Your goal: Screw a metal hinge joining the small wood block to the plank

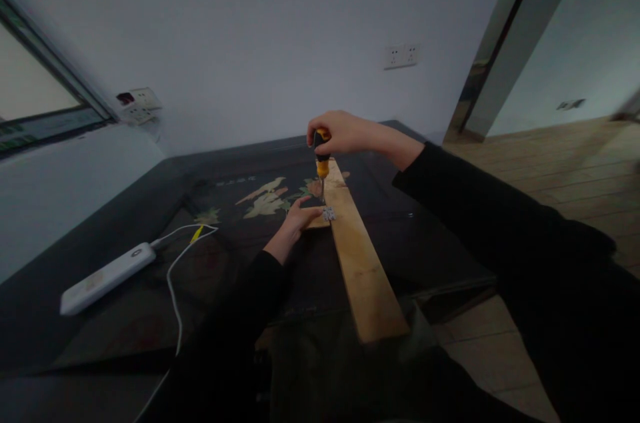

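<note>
A long wooden board point(357, 243) lies on the dark table, its near end sticking out past the table edge toward me. On its left edge sits a small metal hinge point(329, 213), which also reaches a shorter wood piece point(316, 224) beside the board. My left hand point(296, 218) presses its fingertips at the hinge and steadies it against the wood. Above, my right hand point(336, 132) is closed around the black and yellow handle of a screwdriver point(323, 166). The screwdriver stands nearly upright, tip down by the hinge; any screw under it is too small to make out.
The dark table point(235, 263) bears a painted bird-and-flower pattern. At its left lies a white power strip point(107, 278) with a white cable point(173, 283) running toward me. A pale wall with sockets point(401, 56) rises behind the table; tiled floor shows at right.
</note>
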A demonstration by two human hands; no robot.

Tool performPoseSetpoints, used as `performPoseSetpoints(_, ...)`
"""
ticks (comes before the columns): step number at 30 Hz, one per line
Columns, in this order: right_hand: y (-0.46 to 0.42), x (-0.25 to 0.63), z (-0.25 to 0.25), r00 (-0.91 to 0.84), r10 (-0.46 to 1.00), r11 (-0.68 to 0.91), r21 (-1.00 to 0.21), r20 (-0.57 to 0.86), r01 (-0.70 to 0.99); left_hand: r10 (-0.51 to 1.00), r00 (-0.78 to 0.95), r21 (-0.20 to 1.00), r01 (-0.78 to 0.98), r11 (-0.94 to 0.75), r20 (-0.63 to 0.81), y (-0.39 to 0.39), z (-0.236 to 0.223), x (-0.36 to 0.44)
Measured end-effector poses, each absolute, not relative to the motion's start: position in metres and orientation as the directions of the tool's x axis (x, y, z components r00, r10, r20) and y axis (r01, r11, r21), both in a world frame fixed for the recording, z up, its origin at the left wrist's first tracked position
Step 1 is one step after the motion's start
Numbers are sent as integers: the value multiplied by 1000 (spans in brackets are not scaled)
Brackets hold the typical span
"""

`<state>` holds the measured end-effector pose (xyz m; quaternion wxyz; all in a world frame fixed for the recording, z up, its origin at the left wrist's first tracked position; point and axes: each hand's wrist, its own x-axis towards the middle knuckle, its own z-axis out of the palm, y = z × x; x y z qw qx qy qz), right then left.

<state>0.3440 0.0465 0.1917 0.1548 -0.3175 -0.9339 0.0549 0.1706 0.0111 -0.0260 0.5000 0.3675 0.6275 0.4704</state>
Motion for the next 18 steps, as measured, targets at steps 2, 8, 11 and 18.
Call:
performPoseSetpoints(2, 46, 353, 191, -728, 638, 770, -207, 251, 603, 941, -229, 966, 6, 258, -250, 10, -28, 172)
performPoseSetpoints(8, 47, 379, 185, -680, 690, 724, -218, 250, 654, 946, -323, 970, 226, 89, -11, 7, -38, 172)
performPoseSetpoints(11, 48, 389, 181, -654, 713, 701, -229, 252, 676, 948, -277, 921, 387, -42, 159, 9, -44, 170)
performPoseSetpoints(18, 53, 414, 164, -531, 760, 650, -422, 375, 632, 952, -120, 804, 571, -166, 282, 16, -53, 161)
